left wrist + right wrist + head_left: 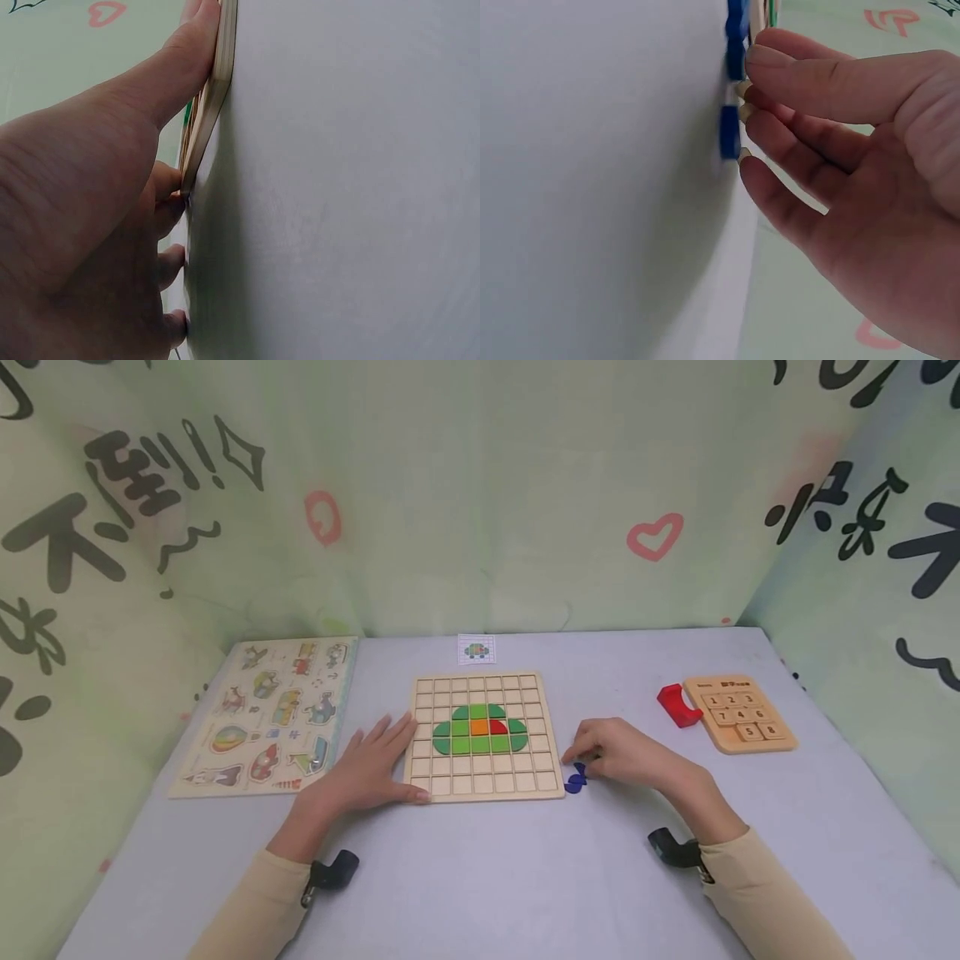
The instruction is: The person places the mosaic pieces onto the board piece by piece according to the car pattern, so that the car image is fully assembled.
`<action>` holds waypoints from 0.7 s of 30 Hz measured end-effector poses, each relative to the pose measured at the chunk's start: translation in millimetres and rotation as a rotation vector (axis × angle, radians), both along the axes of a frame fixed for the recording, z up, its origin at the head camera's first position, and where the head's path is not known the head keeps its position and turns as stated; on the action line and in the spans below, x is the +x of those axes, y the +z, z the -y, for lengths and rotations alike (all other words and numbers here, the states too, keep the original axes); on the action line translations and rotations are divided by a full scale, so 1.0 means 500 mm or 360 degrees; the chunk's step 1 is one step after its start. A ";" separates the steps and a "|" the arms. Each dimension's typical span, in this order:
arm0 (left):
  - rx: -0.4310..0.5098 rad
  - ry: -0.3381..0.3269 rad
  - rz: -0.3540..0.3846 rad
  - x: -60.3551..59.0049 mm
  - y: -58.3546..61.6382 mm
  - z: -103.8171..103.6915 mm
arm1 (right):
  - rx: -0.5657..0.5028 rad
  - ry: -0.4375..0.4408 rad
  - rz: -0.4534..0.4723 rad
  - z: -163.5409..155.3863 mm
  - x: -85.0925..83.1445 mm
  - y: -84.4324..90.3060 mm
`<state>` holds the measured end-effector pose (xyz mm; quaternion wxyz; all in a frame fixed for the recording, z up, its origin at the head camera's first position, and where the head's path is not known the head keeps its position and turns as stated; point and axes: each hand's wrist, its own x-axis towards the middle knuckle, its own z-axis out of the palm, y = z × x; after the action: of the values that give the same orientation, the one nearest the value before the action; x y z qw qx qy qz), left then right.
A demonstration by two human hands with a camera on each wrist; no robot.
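Observation:
A square wooden grid board lies flat in the middle of the table. Green, orange and red pieces form a rounded pattern on it. My left hand rests with spread fingers along the board's left edge, its thumb at the near left corner. Beside the right edge, my right hand reaches down with loosely bent fingers over small dark blue pieces. In the right wrist view a blue piece is right at the fingertips; nothing shows pinched between thumb and fingers.
Behind the board lies a small picture card with a similar pattern. A large illustrated board is at the left. On the right are a red arch-shaped piece and a wooden number board. Printed curtains surround the table.

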<state>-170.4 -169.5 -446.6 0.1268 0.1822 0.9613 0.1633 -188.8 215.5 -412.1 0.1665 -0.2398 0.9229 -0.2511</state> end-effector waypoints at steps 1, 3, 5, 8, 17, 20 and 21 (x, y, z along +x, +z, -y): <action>0.0006 0.0000 -0.0001 0.000 -0.001 0.001 | -0.0004 0.0021 -0.0003 -0.003 0.000 -0.001; 0.0016 0.0001 -0.0004 -0.001 -0.003 0.004 | -0.0013 0.0048 -0.0013 -0.008 -0.002 -0.004; 0.0029 0.0004 -0.0001 -0.001 -0.004 0.005 | -0.0029 0.0040 -0.0012 -0.010 -0.004 -0.007; 0.0035 0.0006 0.0003 -0.001 -0.004 0.006 | -0.0032 -0.0005 0.0010 -0.010 -0.006 -0.010; 0.0026 0.0005 0.0008 0.000 -0.001 0.004 | 0.0011 -0.0124 -0.0003 -0.003 -0.006 0.001; 0.0027 0.0006 0.0008 0.001 0.000 0.004 | -0.0020 -0.0145 -0.0038 0.015 -0.006 0.009; 0.0029 0.0006 0.0009 0.001 0.000 0.004 | -0.0037 -0.0144 -0.0051 0.023 -0.006 0.012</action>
<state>-169.9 -171.7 -446.5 0.1275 0.1811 0.9597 0.1729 -191.7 204.1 -406.3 0.1375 -0.2035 0.9324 -0.2652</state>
